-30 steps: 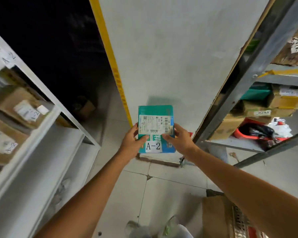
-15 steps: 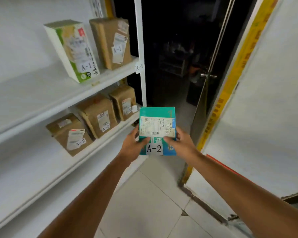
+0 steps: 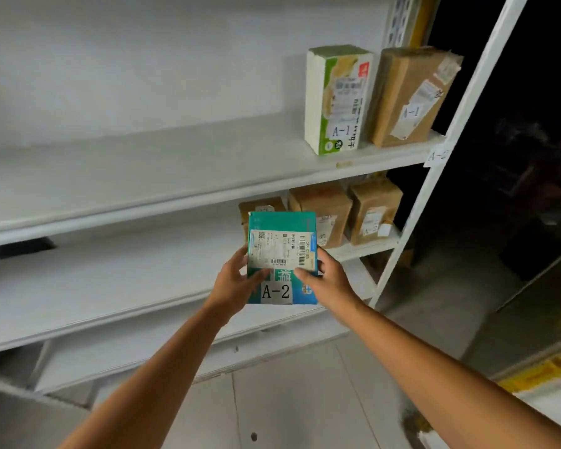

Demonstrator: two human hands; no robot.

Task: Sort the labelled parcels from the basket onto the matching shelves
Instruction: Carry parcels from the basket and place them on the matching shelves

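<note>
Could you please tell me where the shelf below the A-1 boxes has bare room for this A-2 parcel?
The middle shelf is bare across its left and middle, up to the three brown parcels crowding the right end by the white post. The A-2 parcel overlaps the leftmost one. The upper shelf is bare left of the green-and-white A-1 box.

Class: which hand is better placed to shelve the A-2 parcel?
Left, probably: the left hand grips the teal parcel nearest the bare part of the middle shelf; beside the right hand, brown parcels fill it.
</note>
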